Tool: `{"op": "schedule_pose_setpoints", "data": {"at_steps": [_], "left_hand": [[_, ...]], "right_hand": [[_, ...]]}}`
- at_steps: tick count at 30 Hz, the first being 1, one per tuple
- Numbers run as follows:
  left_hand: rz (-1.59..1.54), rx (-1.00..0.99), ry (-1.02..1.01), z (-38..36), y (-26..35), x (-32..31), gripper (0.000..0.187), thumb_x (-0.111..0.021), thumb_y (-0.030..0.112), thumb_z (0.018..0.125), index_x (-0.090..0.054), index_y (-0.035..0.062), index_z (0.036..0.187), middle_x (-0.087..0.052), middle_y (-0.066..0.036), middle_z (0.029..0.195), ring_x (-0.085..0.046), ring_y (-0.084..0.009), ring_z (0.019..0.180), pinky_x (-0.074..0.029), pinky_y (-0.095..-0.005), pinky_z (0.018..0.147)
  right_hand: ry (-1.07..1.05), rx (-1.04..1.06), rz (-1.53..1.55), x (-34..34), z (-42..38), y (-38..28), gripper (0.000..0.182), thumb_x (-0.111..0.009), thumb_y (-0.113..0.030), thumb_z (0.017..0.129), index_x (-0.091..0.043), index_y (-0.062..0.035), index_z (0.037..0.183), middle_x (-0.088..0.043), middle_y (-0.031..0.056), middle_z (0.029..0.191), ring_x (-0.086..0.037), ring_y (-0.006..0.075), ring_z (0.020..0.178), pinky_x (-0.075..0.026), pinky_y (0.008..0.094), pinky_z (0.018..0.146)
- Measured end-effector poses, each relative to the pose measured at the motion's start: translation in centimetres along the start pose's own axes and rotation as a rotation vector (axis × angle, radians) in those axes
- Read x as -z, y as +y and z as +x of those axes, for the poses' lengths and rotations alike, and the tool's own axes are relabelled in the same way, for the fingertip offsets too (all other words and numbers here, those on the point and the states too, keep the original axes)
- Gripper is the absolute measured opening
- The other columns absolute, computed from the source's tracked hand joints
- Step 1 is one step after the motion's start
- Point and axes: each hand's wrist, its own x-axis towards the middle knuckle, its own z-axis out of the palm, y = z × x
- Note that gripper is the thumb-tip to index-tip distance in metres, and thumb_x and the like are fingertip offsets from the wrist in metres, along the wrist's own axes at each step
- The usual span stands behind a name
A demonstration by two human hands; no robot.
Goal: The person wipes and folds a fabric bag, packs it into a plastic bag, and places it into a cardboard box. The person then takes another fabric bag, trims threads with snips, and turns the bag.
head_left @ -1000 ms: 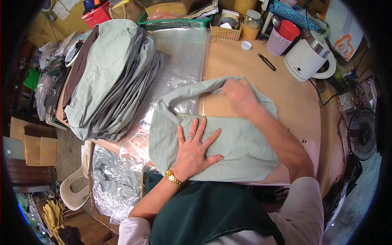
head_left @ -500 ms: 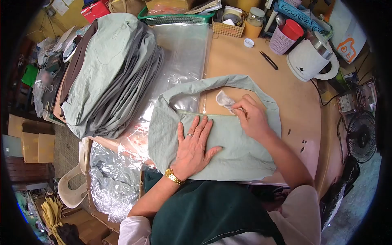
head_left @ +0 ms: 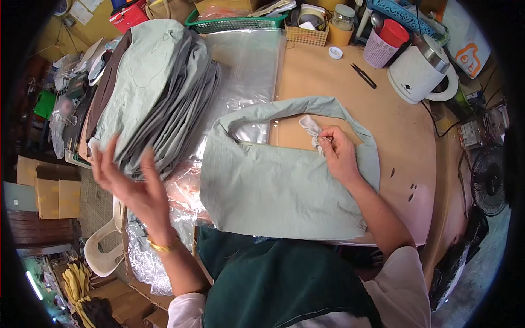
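A pale grey-green fabric bag [head_left: 273,188] lies flat on the table, its wide strap looped away from me. My right hand [head_left: 340,156] is over the bag's upper right edge, fingers pinched on a small crumpled white cloth [head_left: 310,127], whose loose end sticks up inside the strap loop. Off to the left, my left hand [head_left: 134,191] is raised in the air, fingers spread and somewhat blurred. Behind its fingertips is the lower end of a tall stack of similar bags [head_left: 145,71], some with darker grey folds. I see nothing held in the left hand.
Clear plastic sheets [head_left: 243,60] lie beside the stack. Black thread snips [head_left: 363,75], a white lid [head_left: 335,53] and a white kettle [head_left: 418,79] are at the back right. A green basket [head_left: 240,23] stands at the back, a black fan [head_left: 488,180] at the right.
My left hand has lifted off the bag and swung left towards the stack. The right hand still pinches the white cloth, slightly shifted to the right.
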Motion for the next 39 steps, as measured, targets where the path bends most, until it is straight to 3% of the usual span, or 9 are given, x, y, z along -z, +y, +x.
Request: {"op": "schedule_pose_setpoints", "data": {"at_steps": [2,4,6,10,14,32,35,37,39], "left_hand": [[-0.475,0.039,-0.402,-2.1,4.0,0.1,0.037,-0.07,0.001,0.079,-0.06,0.0029,0.114,-0.062,-0.015,0.113,-0.057,-0.0306,0.109,-0.04,-0.0399,0.1],[-0.726,-0.071,-0.934,-5.6,8.8,-1.7,0.045,-0.072,0.024,0.083,-0.059,0.0079,0.123,-0.059,-0.016,0.119,-0.054,-0.0333,0.115,-0.036,-0.0458,0.103],[-0.482,-0.29,-1.003,-9.1,11.5,-3.2,0.064,-0.066,0.048,0.084,-0.052,0.0148,0.136,-0.048,-0.016,0.137,-0.042,-0.0355,0.13,-0.029,-0.0573,0.107],[-0.314,-0.4,-1.173,-12.5,10.8,-3.8,0.077,-0.055,0.063,0.084,-0.037,0.0247,0.149,-0.029,-0.016,0.153,-0.022,-0.0397,0.143,-0.016,-0.0691,0.108],[-0.296,-0.418,-1.172,-12.9,10.7,-4.2,0.077,-0.054,0.063,0.085,-0.037,0.0249,0.149,-0.027,-0.016,0.154,-0.023,-0.0396,0.143,-0.016,-0.0689,0.108],[-0.234,-0.412,-1.196,-12.7,10.8,-3.8,0.074,-0.055,0.064,0.084,-0.045,0.0201,0.143,-0.038,-0.018,0.146,-0.025,-0.038,0.143,-0.016,-0.0693,0.108],[-0.293,-0.423,-1.096,-11.0,10.9,-3.8,0.071,-0.062,0.051,0.085,-0.043,0.015,0.143,-0.041,-0.02,0.142,-0.036,-0.0391,0.135,-0.029,-0.0633,0.104],[-0.369,-0.135,-1.187,-8.9,10.9,-5.0,0.066,-0.068,0.032,0.084,-0.042,0.0091,0.141,-0.046,-0.021,0.131,-0.051,-0.0398,0.117,-0.043,-0.0529,0.093],[-0.49,-0.123,-1.005,-8.5,10.4,-7.1,0.059,-0.068,0.016,0.083,-0.044,0.0055,0.136,-0.049,-0.021,0.12,-0.057,-0.0389,0.101,-0.049,-0.045,0.083]], "right_hand": [[-0.096,-0.146,-0.147,0.7,-0.1,-0.1,0.007,-0.058,0.001,0.091,-0.054,-0.0004,0.097,-0.059,0.0048,0.08,-0.053,0.0109,0.063,-0.044,0.0258,0.058],[-0.106,-0.163,-0.028,1.0,0.0,0.4,0.006,-0.059,-0.001,0.091,-0.056,-0.0009,0.096,-0.058,0.004,0.076,-0.052,0.0101,0.062,-0.043,0.0256,0.057],[-0.114,-0.173,0.093,1.6,0.6,-0.1,0.005,-0.06,-0.003,0.092,-0.057,-0.0014,0.096,-0.057,0.0031,0.071,-0.05,0.0093,0.06,-0.042,0.0254,0.056],[-0.242,-0.026,-0.169,3.4,0.1,-4.7,0.008,-0.063,-0.003,0.087,-0.061,-0.001,0.095,-0.06,0.0076,0.078,-0.055,0.0161,0.064,-0.045,0.0293,0.058],[-0.47,0.518,-0.495,1.2,-0.6,-3.3,0.016,-0.061,0.0,0.076,-0.062,-0.0013,0.092,-0.059,0.0121,0.092,-0.06,0.027,0.085,-0.048,0.0356,0.074],[-0.471,0.578,-0.795,-1.7,0.5,-4.8,0.015,-0.059,-0.008,0.075,-0.059,-0.0012,0.089,-0.058,0.0121,0.099,-0.057,0.0272,0.093,-0.042,0.038,0.082],[-0.496,0.435,-0.908,1.3,-1.3,-5.5,0.017,-0.059,-0.006,0.074,-0.059,-0.0019,0.09,-0.058,0.0117,0.103,-0.055,0.0271,0.099,-0.042,0.038,0.085],[-0.407,0.458,-0.889,1.5,-2.0,-4.7,0.016,-0.06,-0.004,0.075,-0.059,-0.0031,0.091,-0.058,0.0111,0.103,-0.054,0.027,0.103,-0.041,0.0389,0.086],[-0.355,0.345,-0.685,1.1,-2.5,-3.8,0.016,-0.061,-0.001,0.077,-0.06,-0.0037,0.092,-0.058,0.0124,0.103,-0.053,0.0292,0.103,-0.042,0.0411,0.087]]}}
